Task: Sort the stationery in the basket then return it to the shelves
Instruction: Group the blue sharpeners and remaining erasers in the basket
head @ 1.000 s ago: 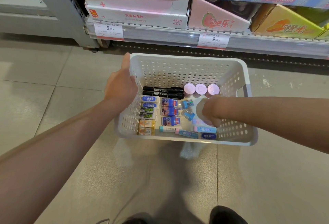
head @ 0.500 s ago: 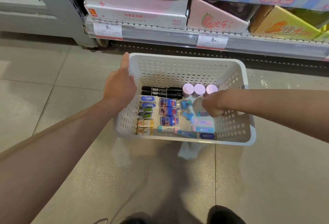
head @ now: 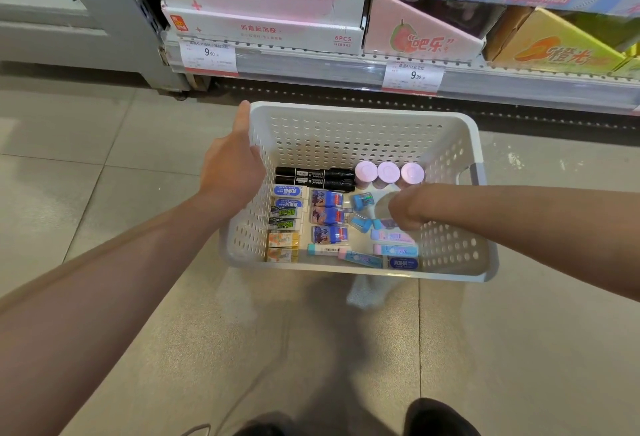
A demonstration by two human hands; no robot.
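White basket (head: 363,117): left hand (head: 232,165) grips its left rim; right hand (head: 407,208) is nearer, its fingers curled round a clear round object just before the pink-capped jars (head: 388,172).

**Basket top open, floor of it crowded**

Basket (head: 363,117) open from above; far half of its bottom, beyond both hands, bare. Left hand (head: 233,172) blocks the left rim, right hand (head: 407,208) w/ forearm crosses the right wall. Btwn the hands: black markers (head: 313,178), pink-capped bottles (head: 388,172), erasers (head: 285,224) packed tight, narrow gaps only. Shelf edge (head: 346,66) w/ boxes just past the basket. Tiled floor near side of the hands free.
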